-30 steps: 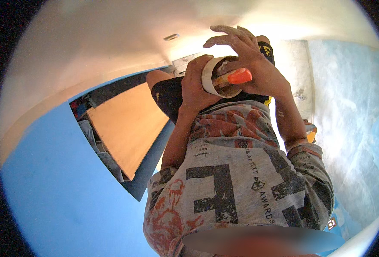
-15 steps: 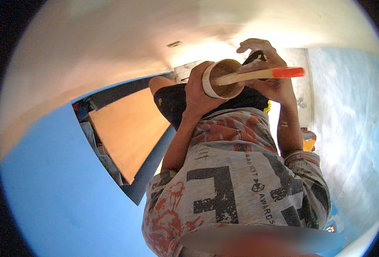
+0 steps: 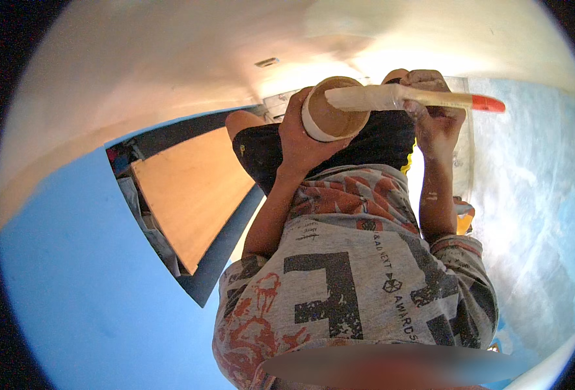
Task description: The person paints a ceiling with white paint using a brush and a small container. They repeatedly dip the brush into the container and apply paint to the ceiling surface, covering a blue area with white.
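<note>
Left hand (image 3: 295, 140) round cup (image 3: 313, 128), right hand (image 3: 440, 127) round brush (image 3: 382, 98), orange object (image 3: 464, 223) seemingly behind forearm (image 3: 438, 201)

Behind the round, white-walled cup (image 3: 313, 127), part of the bare left hand (image 3: 294, 140) is hidden from us. Toward five o'clock we meet only a blurred grey-red oval (image 3: 391, 367); just past three, a yellow-orange object (image 3: 464, 222), too small to tell.

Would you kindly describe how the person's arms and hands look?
The left hand and right hand are bare, the right with whitish smears. The right forearm, also bare, has small pale marks. The short sleeves of the grey shirt show dark patches, and a reddish band trims the right cuff.
</note>
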### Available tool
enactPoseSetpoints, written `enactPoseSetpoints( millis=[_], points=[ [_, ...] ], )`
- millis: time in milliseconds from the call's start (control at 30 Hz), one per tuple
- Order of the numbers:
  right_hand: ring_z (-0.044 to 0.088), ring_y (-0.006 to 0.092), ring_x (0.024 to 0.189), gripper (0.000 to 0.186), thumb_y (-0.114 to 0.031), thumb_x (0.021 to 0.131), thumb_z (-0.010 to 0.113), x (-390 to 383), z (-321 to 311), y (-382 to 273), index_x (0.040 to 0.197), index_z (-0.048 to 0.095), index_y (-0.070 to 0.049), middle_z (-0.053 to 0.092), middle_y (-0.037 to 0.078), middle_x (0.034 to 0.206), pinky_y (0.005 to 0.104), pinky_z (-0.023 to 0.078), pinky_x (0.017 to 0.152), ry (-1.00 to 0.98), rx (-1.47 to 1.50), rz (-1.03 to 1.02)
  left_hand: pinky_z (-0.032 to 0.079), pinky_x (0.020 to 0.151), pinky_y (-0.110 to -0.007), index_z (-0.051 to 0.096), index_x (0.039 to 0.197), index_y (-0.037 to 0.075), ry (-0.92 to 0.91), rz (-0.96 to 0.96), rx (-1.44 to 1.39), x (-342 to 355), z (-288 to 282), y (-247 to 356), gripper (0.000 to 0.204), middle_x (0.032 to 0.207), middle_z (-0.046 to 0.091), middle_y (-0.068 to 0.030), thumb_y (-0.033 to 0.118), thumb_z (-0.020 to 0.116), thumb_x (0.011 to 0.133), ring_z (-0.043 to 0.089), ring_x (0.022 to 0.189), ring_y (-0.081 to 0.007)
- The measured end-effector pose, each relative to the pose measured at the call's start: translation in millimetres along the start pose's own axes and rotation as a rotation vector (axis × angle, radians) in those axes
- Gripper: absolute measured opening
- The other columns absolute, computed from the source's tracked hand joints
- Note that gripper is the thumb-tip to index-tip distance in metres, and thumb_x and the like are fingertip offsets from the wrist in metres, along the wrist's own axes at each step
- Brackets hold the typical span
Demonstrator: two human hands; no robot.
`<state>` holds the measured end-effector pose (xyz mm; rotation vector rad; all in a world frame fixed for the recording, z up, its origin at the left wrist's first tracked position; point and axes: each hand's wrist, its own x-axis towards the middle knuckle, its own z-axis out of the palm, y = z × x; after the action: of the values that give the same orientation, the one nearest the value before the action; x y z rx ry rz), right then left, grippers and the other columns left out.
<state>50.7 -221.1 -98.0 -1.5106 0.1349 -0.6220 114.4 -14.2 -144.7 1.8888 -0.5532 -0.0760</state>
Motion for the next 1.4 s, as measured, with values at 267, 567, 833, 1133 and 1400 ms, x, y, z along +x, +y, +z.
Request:
enactPoseSetpoints(
  millis=[267,567,833,1133,1400],
  points=[
    [0.069,0.0322,0.086,0.02,-0.012,0.065,0.07,7.2,9.5,-27.2,0.081,0.066,-0.002,0.07,0.016,0.093,0.0376,0.058,0.074,-0.529,-0.34,-0.567,0.053,0.087,-0.038,0.051,0.122,0.007,0.061,0.016,0.043,-0.4,-9.1,-0.8,0.087,0.113,0.061,-0.0132,0.031,0.094,0.05,0.063,0.103,-0.0282],
    [0.069,0.0321,0.084,0.024,-0.013,0.059,0.067,2.1,2.4,-39.0,0.081,0.066,-0.004,0.071,0.012,0.092,0.0377,0.059,0.07,-0.583,-0.429,-0.575,0.053,0.085,-0.038,0.052,0.121,0.007,0.041,0.139,0.037,0.0,-9.4,2.0,0.088,0.114,0.059,-0.0134,0.028,0.095,0.047,0.062,0.103,-0.0299],
    [0.07,0.0327,0.081,0.02,-0.016,0.06,0.067,-0.2,1.0,-37.8,0.076,0.063,-0.004,0.071,0.014,0.09,0.0378,0.06,0.067,-0.617,-0.38,-0.654,0.054,0.085,-0.038,0.051,0.122,0.007,0.032,0.193,0.065,0.9,-9.8,3.5,0.088,0.115,0.058,-0.014,0.027,0.095,0.049,0.062,0.102,-0.03],
    [0.071,0.0318,0.078,0.021,-0.02,0.067,0.07,-0.3,5.9,-52.4,0.078,0.061,-0.004,0.071,0.015,0.085,0.0406,0.06,0.069,-0.545,-0.286,-0.644,0.053,0.085,-0.036,0.051,0.122,0.005,0.077,0.176,0.021,3.6,-10.5,7.9,0.085,0.113,0.059,-0.0136,0.026,0.094,0.052,0.063,0.101,-0.0275],
    [0.071,0.0305,0.077,0.02,-0.02,0.068,0.072,3.6,10.2,-55.3,0.079,0.063,-0.006,0.071,0.014,0.089,0.04,0.06,0.069,-0.583,-0.368,-0.658,0.053,0.086,-0.036,0.051,0.121,0.006,0.105,0.142,-0.002,5.7,-17.3,8.2,0.085,0.113,0.06,-0.0125,0.027,0.094,0.052,0.063,0.102,-0.0266]
  ],
)
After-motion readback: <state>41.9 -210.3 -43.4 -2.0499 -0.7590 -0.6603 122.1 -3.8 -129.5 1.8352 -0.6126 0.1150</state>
